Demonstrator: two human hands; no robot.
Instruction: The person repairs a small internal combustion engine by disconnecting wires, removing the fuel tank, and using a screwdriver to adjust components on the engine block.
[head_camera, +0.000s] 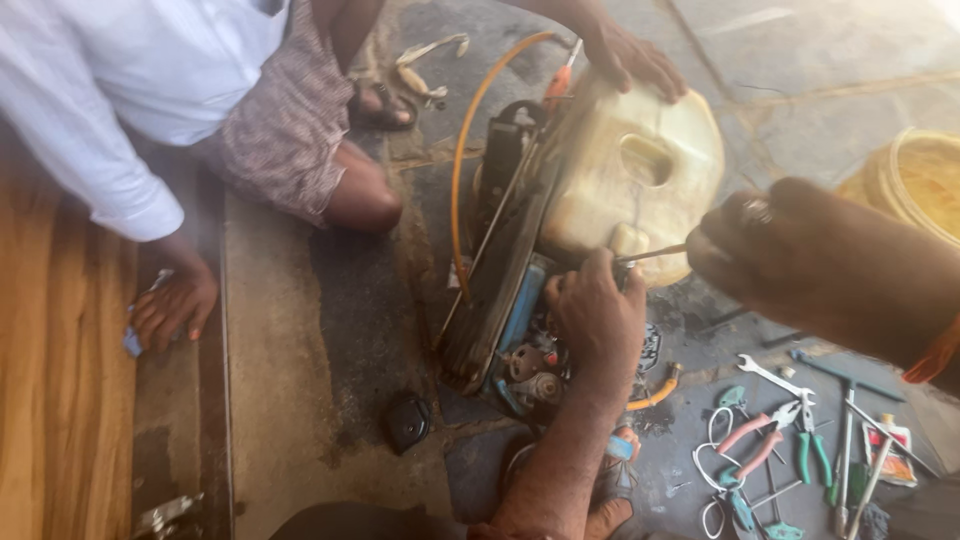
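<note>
My left grip closes on the small engine lying on the floor beside its pale tank, my right grip clasps a thin screwdriver at it, its housing already apart, fittings unfinished.

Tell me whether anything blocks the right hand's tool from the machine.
Nothing visible does. The right hand holds the thin tool straight to the machine, by the pale tank; the left hand sits just beside its tip.
</note>
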